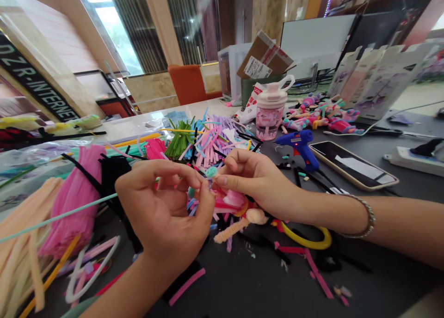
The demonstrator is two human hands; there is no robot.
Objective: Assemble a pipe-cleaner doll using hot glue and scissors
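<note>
A small mint-green coil (211, 171), seemingly wound from pipe cleaner, sits at the fingertips of both hands. My left hand (169, 211) is closed in a pinch at the coil's left side. From the right, my right hand (256, 181) pinches it between thumb and forefinger. A long mint-green pipe cleaner (62, 217) runs leftward from behind my left hand; its link to the coil is hidden. Below my fingers lies a peach wound pipe-cleaner piece (231, 230) with a round end, beside pink pieces partly covered by my hands.
Pink (74, 198) and peach (31, 225) pipe-cleaner bundles lie left, with cut pieces (211, 142) heaped behind my hands. A blue glue gun (303, 147), a phone (354, 165) and a pink cup (268, 110) stand or lie right. A yellow loop (312, 241) rests near my right forearm.
</note>
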